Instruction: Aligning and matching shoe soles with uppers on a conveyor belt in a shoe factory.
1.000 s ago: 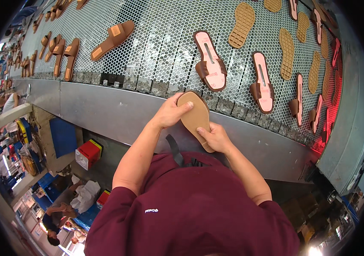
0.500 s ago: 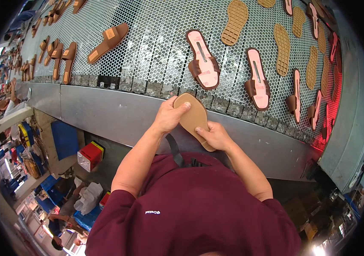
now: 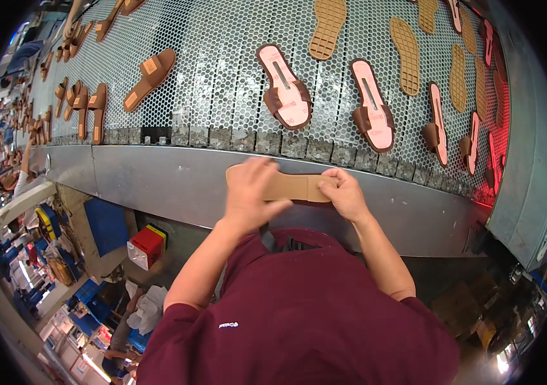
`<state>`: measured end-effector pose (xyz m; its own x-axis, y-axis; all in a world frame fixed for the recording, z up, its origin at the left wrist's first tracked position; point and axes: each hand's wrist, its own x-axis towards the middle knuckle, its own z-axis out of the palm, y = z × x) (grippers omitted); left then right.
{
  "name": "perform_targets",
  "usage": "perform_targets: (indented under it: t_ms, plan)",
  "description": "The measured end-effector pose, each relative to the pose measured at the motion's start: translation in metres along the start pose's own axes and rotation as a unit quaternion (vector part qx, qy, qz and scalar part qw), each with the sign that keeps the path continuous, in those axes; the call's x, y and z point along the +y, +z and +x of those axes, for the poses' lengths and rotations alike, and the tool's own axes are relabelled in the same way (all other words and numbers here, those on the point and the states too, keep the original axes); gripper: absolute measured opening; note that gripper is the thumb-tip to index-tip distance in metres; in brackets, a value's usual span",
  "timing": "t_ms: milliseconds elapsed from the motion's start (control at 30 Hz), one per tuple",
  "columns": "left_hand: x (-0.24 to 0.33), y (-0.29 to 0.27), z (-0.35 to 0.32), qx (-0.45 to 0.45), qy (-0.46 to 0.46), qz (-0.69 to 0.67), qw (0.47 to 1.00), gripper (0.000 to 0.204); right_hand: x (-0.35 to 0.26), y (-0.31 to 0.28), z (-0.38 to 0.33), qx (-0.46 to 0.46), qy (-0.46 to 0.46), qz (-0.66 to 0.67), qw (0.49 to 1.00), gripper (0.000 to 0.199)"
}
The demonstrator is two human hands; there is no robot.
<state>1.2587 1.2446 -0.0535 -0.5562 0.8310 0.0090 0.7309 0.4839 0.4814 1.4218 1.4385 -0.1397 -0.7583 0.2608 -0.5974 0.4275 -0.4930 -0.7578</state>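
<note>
A smooth tan shoe sole [image 3: 288,187] with a dark edge lies crosswise over the metal rail in front of me. My right hand [image 3: 344,194] pinches its right end between thumb and fingers. Over the wider left end is my left hand [image 3: 249,194], its thumb stretched out and its fingers apart, slightly blurred; it covers much of that end. Whether the left palm touches the sole I cannot tell. Just beyond the rail, a brown slide sandal with a pink insole [image 3: 296,110] rests on the mesh conveyor [image 3: 215,96].
Another pink-lined sandal [image 3: 376,128] and several tan gridded soles [image 3: 405,58] are on the conveyor to the right, near a grey metal housing [image 3: 523,160] with red light. Brown sandals [image 3: 150,77] are on the left. A red box [image 3: 147,246] stands below the rail.
The sole has turned from slanting to nearly level. My left hand has let go of its edge and spread over it. Sandals and soles on the conveyor have shifted left in view.
</note>
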Motion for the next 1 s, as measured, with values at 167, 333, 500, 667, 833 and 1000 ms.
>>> perform_targets:
  t_ms: [167, 333, 500, 667, 833, 1000]
  plan:
    - [0.041, 0.047, 0.026, -0.122, 0.043, -0.074, 0.989, 0.072, -0.024, 0.008, -0.002, -0.004, -0.042, -0.107, 0.993, 0.028]
    - [0.034, 0.048, 0.027, -0.068, 0.027, -0.113, 0.991, 0.074, 0.001, -0.008, -0.01, 0.064, -0.054, -0.007, 0.996, 0.027]
    - [0.041, 0.043, 0.03, -0.088, -0.005, -0.122, 0.989, 0.072, 0.001, -0.01, -0.01, -0.027, 0.005, 0.078, 0.997, 0.038]
    - [0.055, 0.036, 0.037, -0.126, -0.016, -0.102, 0.987, 0.071, -0.005, -0.015, -0.013, -0.015, 0.003, 0.122, 0.992, 0.037]
    - [0.061, 0.04, 0.039, -0.132, -0.022, -0.091, 0.987, 0.07, -0.004, -0.015, -0.014, -0.008, 0.008, 0.145, 0.989, 0.037]
    - [0.068, 0.044, 0.036, -0.149, -0.042, -0.089, 0.984, 0.07, -0.006, -0.02, -0.014, 0.002, 0.02, 0.135, 0.991, 0.037]
